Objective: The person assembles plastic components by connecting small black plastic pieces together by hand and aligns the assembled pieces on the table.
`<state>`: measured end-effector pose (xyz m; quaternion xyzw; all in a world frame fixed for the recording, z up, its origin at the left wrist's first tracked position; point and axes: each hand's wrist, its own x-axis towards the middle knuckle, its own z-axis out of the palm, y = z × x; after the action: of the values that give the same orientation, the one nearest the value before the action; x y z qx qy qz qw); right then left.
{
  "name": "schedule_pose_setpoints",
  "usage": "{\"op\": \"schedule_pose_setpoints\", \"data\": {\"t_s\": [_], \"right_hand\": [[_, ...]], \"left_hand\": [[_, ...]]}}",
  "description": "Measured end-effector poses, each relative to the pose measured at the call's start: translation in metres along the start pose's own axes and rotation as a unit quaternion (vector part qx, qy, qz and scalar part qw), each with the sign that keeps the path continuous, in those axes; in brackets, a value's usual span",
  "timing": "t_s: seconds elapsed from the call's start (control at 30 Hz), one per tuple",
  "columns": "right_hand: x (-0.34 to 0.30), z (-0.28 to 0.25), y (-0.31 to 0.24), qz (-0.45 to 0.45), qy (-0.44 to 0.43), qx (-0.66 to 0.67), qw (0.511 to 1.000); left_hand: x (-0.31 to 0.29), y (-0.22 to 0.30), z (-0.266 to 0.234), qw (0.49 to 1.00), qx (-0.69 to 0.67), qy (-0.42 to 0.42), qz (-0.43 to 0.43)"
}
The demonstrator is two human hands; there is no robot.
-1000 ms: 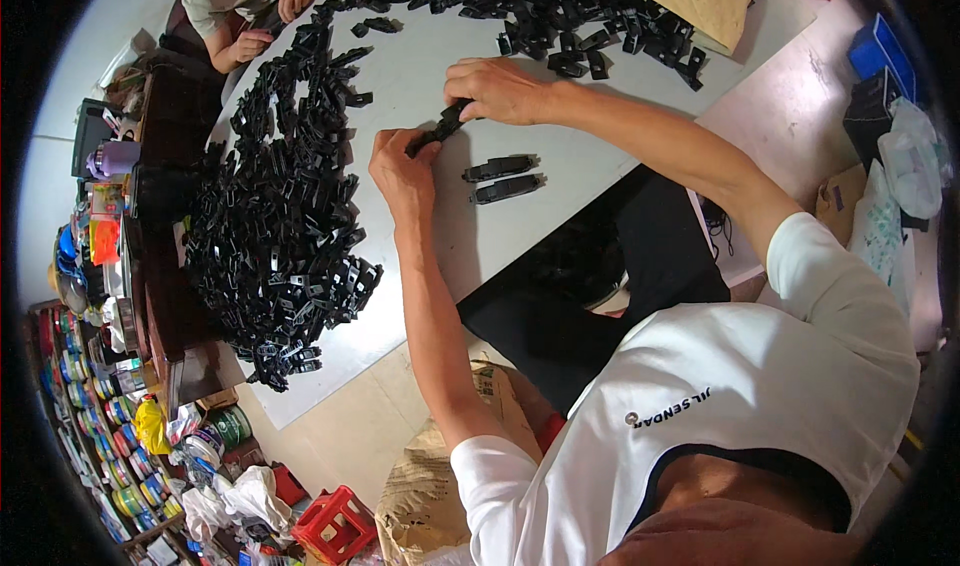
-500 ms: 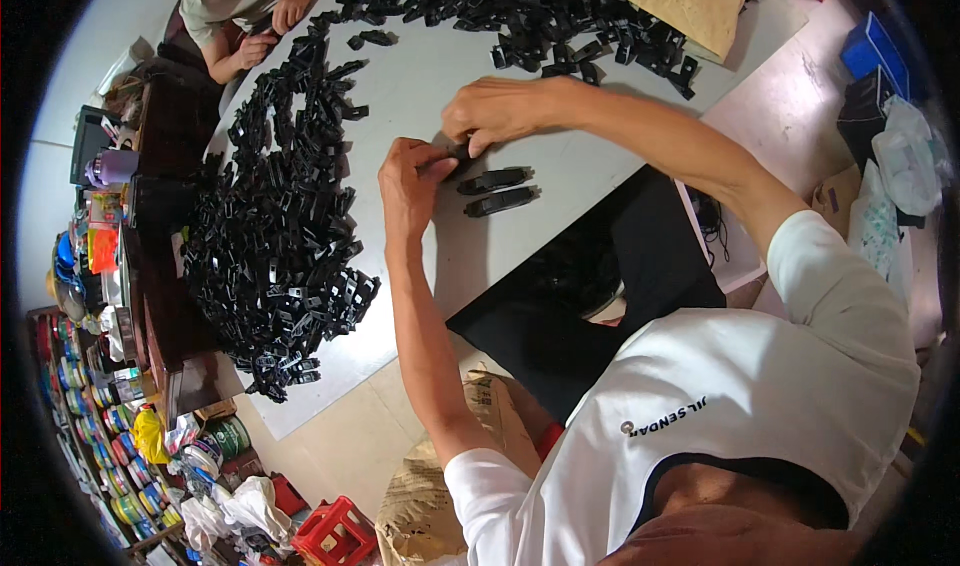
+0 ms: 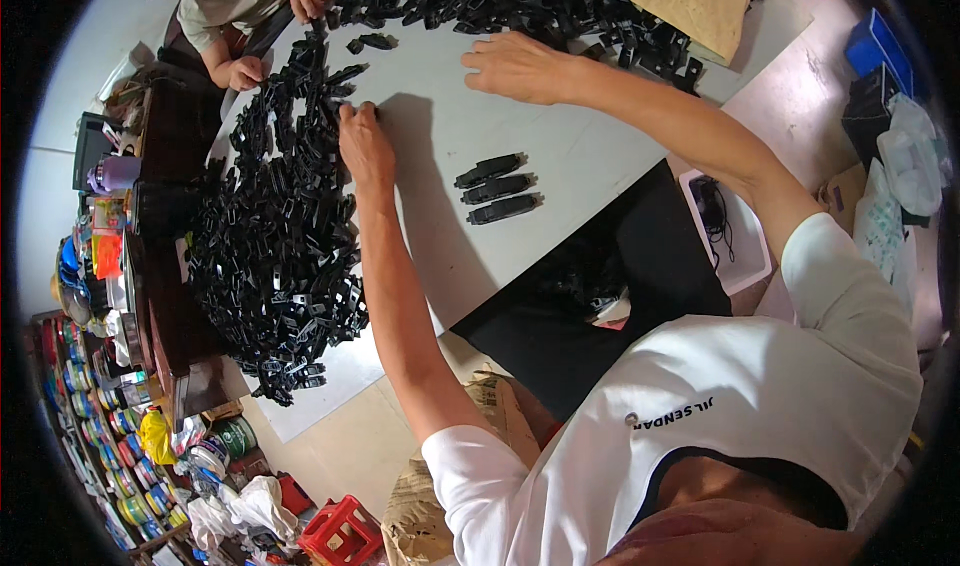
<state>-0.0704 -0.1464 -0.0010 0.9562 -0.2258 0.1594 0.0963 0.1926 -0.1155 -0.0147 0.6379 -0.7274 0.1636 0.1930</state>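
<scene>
Three slim black plastic parts (image 3: pixel 497 189) lie side by side on the pale table (image 3: pixel 440 236), in front of me. My left hand (image 3: pixel 367 148) is at the right edge of the left-hand pile of black parts (image 3: pixel 275 226), its fingers closed on a black part there, mostly hidden by the fingers. My right hand (image 3: pixel 518 68) hovers over the table just short of the far pile of black parts (image 3: pixel 450 1). Its fingers are loosely bent and somewhat apart, with nothing visible in them.
Across the table at the far left, another person's hands (image 3: pixel 245 73) are at the pile's edge. A brown paper sack (image 3: pixel 690 6) lies at the far right. Crowded shelves (image 3: pixel 110 436) stand left, a red plastic crate (image 3: pixel 340 534) on the floor, a white bin (image 3: pixel 740 241) beside my legs.
Both hands have parted from each other. My left hand has gone left to the pile, my right one a little farther away. A third black part now lies beside the other two.
</scene>
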Motion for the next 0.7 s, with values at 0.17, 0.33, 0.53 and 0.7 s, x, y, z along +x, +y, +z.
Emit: {"op": "schedule_pose_setpoints", "data": {"t_s": [0.17,0.33,0.53,0.7], "right_hand": [[0.001,0.008,0.021,0.075,0.004,0.048,0.996],[-0.003,0.003,0.024,0.085,0.078,-0.002,0.993],[0.001,-0.011,-0.020,0.083,0.147,0.199,0.965],[-0.022,-0.014,-0.022,0.107,0.011,0.402,0.909]], "left_hand": [[0.004,0.049,0.002,0.986,-0.162,-0.046,-0.017],[0.033,0.036,0.018,0.981,-0.186,0.055,0.018],[0.084,-0.006,0.064,0.990,0.020,0.116,0.082],[0.113,0.008,0.073,0.995,-0.034,-0.014,0.093]]}}
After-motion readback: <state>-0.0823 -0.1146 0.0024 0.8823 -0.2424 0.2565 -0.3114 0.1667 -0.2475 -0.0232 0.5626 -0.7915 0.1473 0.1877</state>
